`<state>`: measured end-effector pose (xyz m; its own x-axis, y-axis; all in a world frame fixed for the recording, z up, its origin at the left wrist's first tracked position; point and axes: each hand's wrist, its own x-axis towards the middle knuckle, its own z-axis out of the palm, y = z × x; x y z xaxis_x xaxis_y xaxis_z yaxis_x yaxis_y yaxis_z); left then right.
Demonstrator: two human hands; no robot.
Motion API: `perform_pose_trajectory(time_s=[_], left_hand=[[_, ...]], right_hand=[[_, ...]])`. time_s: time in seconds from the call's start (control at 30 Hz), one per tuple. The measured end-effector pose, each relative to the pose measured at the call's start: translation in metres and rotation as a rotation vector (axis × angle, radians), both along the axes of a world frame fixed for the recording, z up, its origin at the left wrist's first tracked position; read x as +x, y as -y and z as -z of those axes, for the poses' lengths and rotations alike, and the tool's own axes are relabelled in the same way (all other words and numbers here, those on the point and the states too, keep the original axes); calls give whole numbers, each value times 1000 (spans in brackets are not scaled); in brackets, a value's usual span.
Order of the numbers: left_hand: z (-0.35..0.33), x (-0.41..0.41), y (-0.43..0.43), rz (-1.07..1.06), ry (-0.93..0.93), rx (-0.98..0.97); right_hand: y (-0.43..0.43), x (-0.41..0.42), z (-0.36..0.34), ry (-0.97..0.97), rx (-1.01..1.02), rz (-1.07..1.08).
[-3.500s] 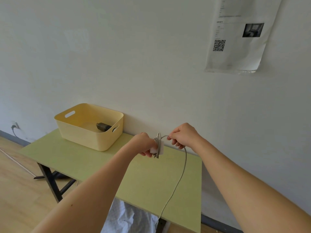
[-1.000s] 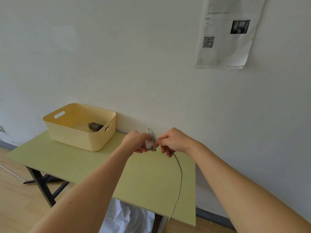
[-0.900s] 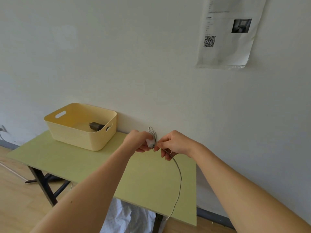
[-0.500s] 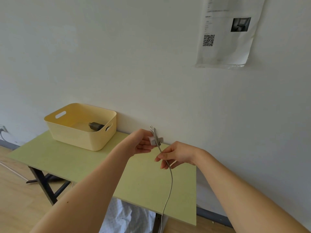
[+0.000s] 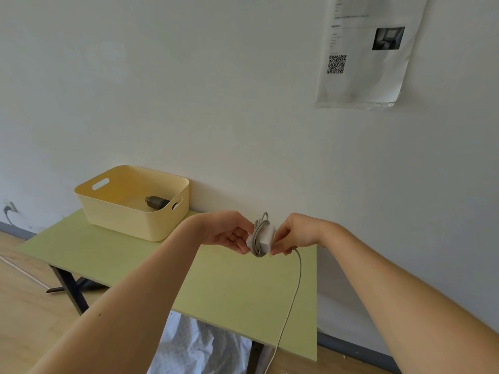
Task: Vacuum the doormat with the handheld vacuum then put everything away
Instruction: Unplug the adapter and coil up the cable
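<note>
I'm looking at a plain white wall (image 5: 216,90) in soft, even light, with a curled printed sheet (image 5: 367,52) stuck high on the right. Against it stands a pale green table (image 5: 229,287) on dark legs (image 5: 68,287). Below are a wood-tone floor (image 5: 24,314) and dark baseboard (image 5: 359,352).

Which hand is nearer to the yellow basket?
Left. The left hand is just right of the yellow basket; the right hand is farther right, beyond the white charger.
</note>
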<state>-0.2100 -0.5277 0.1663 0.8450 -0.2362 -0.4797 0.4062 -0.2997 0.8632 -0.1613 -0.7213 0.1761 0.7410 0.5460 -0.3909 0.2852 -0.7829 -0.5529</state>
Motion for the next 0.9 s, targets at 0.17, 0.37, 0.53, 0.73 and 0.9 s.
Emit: perform_pose_trajectory(time_s=[0.17,0.37,0.53,0.73,0.9], left_hand=[[-7,-3,3,180,66,162],[-9,-5,9,219,130,354],[-7,-6,17,197,181,482],[-8,-4,25,115,274,643],[3,-3,25,-30,333,763]], right_hand=[[-5,1,-6,61,-61,-31],[-9,1,-12,150,-98,9],[-12,-2,-20,237,-93,73],[-17,-7,-21,150,-20,251],[-24,-15,-33,11,169,405]])
